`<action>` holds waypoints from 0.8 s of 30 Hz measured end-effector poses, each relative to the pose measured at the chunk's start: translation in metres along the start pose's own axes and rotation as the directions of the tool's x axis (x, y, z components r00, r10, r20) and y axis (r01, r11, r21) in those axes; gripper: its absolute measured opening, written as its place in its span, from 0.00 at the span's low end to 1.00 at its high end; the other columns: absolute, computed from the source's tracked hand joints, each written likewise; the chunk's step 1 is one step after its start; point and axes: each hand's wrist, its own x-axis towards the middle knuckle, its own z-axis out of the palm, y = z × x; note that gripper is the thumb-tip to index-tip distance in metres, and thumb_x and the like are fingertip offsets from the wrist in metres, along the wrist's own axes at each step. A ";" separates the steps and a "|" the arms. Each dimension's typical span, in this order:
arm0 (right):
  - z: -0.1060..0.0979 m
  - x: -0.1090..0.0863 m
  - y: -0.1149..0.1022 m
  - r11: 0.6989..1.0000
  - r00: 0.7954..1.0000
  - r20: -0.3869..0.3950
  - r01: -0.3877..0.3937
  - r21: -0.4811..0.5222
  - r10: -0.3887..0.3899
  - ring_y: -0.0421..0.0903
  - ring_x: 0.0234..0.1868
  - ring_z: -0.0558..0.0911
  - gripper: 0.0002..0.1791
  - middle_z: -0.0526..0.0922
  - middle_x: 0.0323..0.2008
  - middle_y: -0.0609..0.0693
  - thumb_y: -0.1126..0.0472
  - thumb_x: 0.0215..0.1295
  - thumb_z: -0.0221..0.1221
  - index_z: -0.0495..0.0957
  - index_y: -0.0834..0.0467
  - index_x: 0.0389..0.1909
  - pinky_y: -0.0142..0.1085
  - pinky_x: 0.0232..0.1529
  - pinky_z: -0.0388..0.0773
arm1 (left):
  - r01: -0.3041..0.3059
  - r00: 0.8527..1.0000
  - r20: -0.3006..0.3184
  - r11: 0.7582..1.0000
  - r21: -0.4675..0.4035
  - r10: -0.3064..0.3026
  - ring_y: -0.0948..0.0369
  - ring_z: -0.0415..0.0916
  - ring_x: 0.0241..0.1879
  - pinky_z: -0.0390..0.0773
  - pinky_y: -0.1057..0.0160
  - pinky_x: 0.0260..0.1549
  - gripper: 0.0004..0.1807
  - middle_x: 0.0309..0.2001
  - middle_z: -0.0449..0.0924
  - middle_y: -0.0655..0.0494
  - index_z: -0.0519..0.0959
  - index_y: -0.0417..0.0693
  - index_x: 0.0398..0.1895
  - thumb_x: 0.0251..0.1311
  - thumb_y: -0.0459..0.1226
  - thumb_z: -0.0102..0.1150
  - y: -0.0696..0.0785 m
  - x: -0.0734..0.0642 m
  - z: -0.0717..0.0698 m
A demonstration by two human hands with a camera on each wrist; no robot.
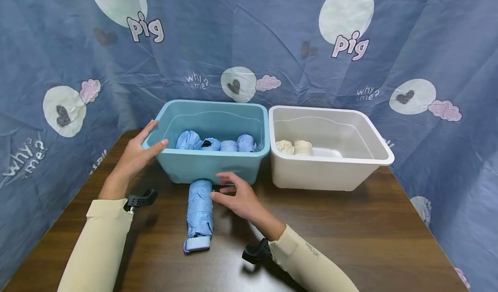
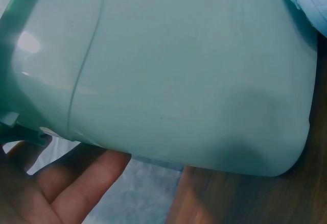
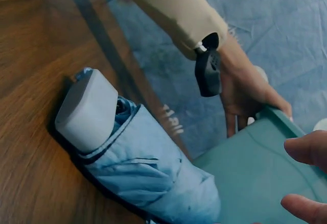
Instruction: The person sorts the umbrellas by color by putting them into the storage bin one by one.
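A folded light blue umbrella (image 1: 200,214) lies on the table with its pale handle end towards me and its other end at the front of the teal bin (image 1: 212,164). My left hand (image 1: 134,155) grips that bin at its left front corner, thumb over the rim and fingers along the outer side. In the left wrist view, the fingers (image 2: 94,183) lie against the bin's wall. To the right of the umbrella, my right hand (image 1: 239,199) hovers with fingers apart and nothing between them, its thumb tip right by the umbrella's edge.
Several rolled blue umbrellas (image 1: 228,146) stand inside the teal bin. Next to it on the right is a white bin (image 1: 311,175) with two cream rolled umbrellas (image 1: 303,148). Behind both bins hangs a blue printed cloth (image 1: 249,41). The wooden table (image 1: 330,227) extends in front.
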 end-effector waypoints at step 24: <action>0.033 0.012 0.012 0.983 0.996 -0.001 -0.093 -0.156 0.094 0.54 0.47 0.81 0.37 0.70 0.58 0.60 0.49 0.56 0.69 0.68 0.50 0.66 0.34 0.39 0.78 | -0.013 1.000 0.003 1.000 -0.016 0.013 0.43 0.42 0.73 0.55 0.33 0.61 0.45 0.77 0.34 0.64 0.44 0.66 0.78 0.63 0.55 0.57 -0.002 0.001 0.000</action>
